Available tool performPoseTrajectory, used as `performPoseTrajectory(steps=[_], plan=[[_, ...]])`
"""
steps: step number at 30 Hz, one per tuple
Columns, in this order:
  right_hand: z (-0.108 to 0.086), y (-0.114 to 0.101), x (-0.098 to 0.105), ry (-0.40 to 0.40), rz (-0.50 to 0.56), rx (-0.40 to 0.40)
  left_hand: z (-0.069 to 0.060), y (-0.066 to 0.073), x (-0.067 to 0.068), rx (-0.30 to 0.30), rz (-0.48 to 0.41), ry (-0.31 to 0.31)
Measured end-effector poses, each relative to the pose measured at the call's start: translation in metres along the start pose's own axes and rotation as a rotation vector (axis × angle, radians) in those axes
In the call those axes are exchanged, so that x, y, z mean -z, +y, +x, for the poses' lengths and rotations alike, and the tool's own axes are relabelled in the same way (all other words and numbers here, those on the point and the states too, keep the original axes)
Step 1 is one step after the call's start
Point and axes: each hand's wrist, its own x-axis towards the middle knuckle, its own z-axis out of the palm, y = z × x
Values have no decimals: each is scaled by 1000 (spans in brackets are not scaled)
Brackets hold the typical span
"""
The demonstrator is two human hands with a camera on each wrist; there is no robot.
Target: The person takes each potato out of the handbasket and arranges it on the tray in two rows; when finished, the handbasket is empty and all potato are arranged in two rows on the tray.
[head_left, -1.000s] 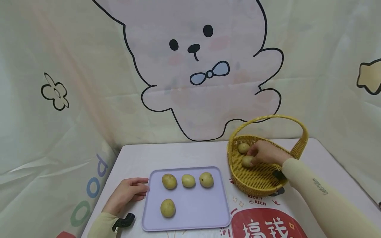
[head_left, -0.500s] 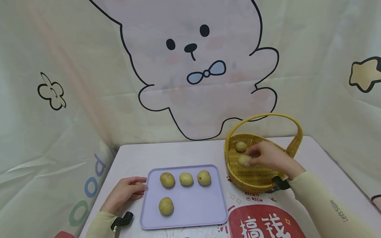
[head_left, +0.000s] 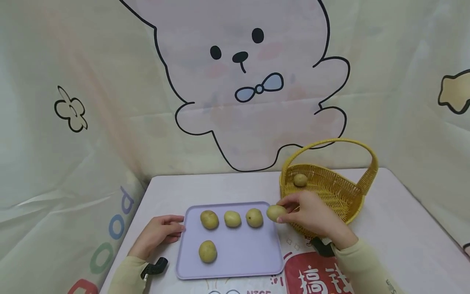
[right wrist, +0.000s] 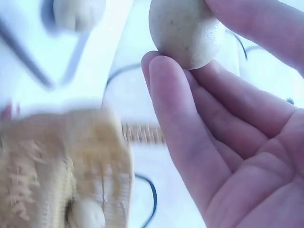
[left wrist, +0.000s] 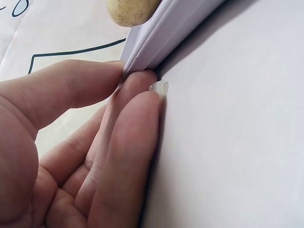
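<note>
My right hand [head_left: 312,212] pinches a potato [head_left: 276,212] between thumb and fingertips, just off the right edge of the lilac tray [head_left: 249,257]. The right wrist view shows this potato [right wrist: 185,33] at the fingertips. On the tray, a row of three potatoes lies along the back: one at left [head_left: 209,219], a middle one [head_left: 232,219] and one at right [head_left: 254,217]. Another potato [head_left: 207,251] sits nearer the front left. My left hand [head_left: 159,232] rests at the tray's left edge, its fingertips touching the rim [left wrist: 147,42].
A yellow wicker basket [head_left: 341,196] with a tall handle stands at the back right, partly behind my right hand. One potato [head_left: 300,180] is visible inside it. A printed red patch [head_left: 312,269] lies on the tabletop. A patterned curtain [head_left: 147,143] hangs behind the table.
My right hand has lifted a potato out of the basket and carried it left and forward to the tray's right side. The left hand has stayed at the tray edge.
</note>
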Motion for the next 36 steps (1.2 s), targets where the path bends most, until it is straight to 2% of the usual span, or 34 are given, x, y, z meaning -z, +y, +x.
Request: performPoseTrajectory(steps=[6,11,20,26,36], plan=[[10,-13,-38,-44,32,73,0,-3,-1,-12,-17,5],[20,-19,-67,-62,60,122,0,1,-1,-14,-20,-1],[26,-23,-116,-106,102,129,-1,1,-1,-14,-19,10],[24,-23,-129,-118,146,109,0,0,-2,-10,-20,9],[25,-21,-135,-110,133,98,3,1,-2,9,-24,13]])
